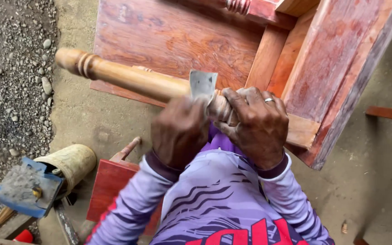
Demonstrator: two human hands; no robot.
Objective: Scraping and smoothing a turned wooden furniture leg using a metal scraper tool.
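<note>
Sandpaper (203, 85) was pinched by the left hand (179, 131) against the turned wooden leg (128, 78) of the upturned table (178, 36); the right hand (259, 124) was closed around the leg. Fingers could slip on the grooves, I think, and uneven pressure might flatten the carved rings.

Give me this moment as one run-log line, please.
left hand: presses sandpaper on turned leg | right hand: grips leg | table: overturned

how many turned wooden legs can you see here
2. One turned leg lies across the middle, gripped by the left hand and right hand. Another peeks at the top edge. Others may be hidden.
</note>
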